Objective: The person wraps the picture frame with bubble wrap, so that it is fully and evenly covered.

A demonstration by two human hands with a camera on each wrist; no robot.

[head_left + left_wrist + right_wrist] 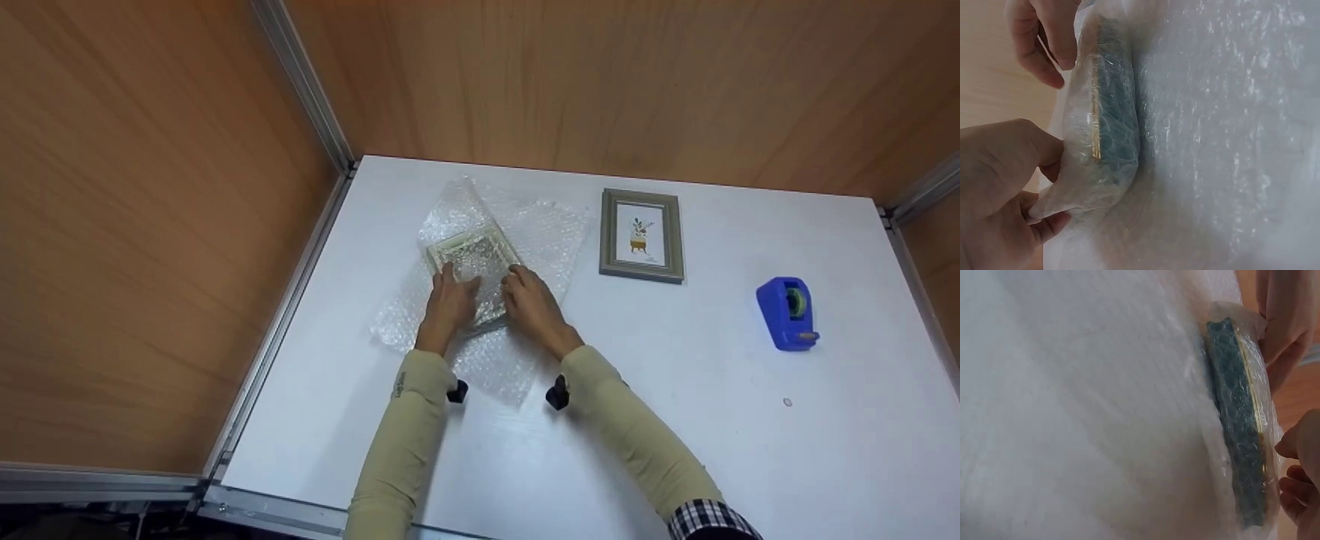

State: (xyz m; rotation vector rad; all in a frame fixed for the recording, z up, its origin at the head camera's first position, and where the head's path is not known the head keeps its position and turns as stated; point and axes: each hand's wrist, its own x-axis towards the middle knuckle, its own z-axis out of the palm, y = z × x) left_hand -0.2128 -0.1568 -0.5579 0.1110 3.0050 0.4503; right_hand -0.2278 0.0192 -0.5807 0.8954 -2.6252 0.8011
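A picture frame (pixel 442 246) with a pale border lies tilted on a sheet of bubble wrap (pixel 544 225), and part of the wrap is folded over it. Through the wrap, its dark blue-green side and a gold edge (pixel 1095 112) show in the left wrist view. My left hand (pixel 451 304) is at the frame's left side, pinching a fold of the wrap near a corner between thumb and fingers (pixel 1053 226). At the right side is my right hand (pixel 534 304), its fingers (pixel 1296 489) loosely bent right beside the wrapped edge.
Right of the wrap lies a second picture frame (pixel 641 235), grey-green, with a plant picture. A blue tape dispenser (pixel 786 313) stands farther right on the white table (pixel 705 390). A small round piece (pixel 787 403) lies below it. Wooden panels (pixel 600 82) rise behind and at the left.
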